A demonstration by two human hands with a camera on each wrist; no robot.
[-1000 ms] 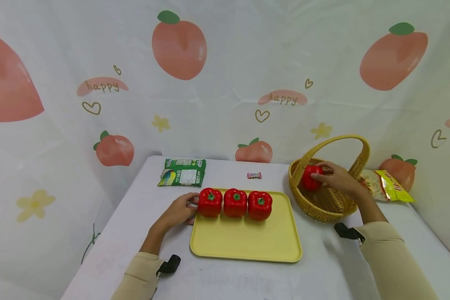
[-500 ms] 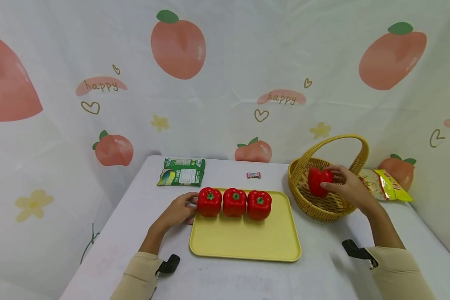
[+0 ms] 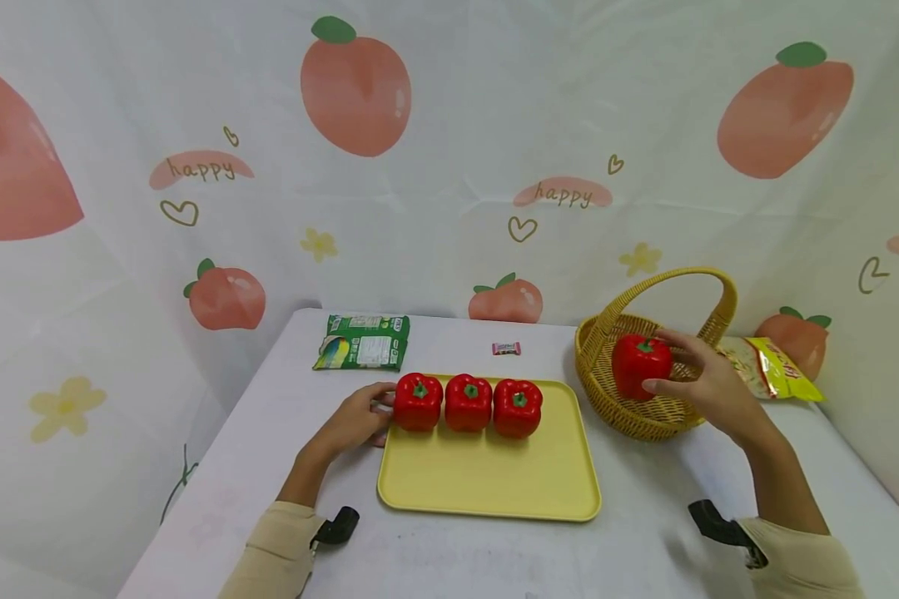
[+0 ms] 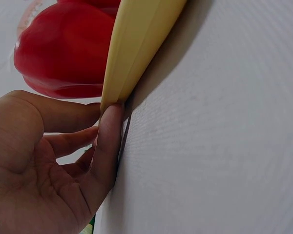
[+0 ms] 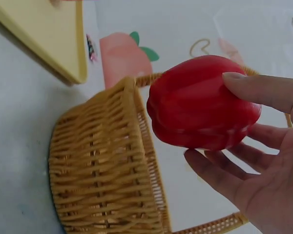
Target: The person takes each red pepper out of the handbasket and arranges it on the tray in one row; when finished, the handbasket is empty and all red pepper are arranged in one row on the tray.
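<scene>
My right hand [image 3: 712, 383] holds a red bell pepper [image 3: 640, 366] between thumb and fingers. In the right wrist view this bell pepper [image 5: 200, 105] is raised past the rim of the wicker basket [image 5: 102, 165], its green stem up in the head view. Three more red bell peppers [image 3: 468, 403] sit in a row along the back of the yellow tray [image 3: 487, 478]. My left hand [image 3: 355, 422] is at the tray's back left corner; in the left wrist view its fingers pinch the tray's rim [image 4: 132, 53], close beside the leftmost bell pepper [image 4: 68, 51].
The basket [image 3: 640, 428] with its arched handle stands right of the tray. Behind it lies a yellow snack bag [image 3: 772, 370]. A green packet [image 3: 363, 343] lies at the back left, and a small pink wrapped candy [image 3: 506, 349] behind the tray. A printed curtain hangs behind the table.
My right hand has lifted the bell pepper from inside the basket, bringing it up and slightly right and turning its stem upward. The left hand stays at the tray.
</scene>
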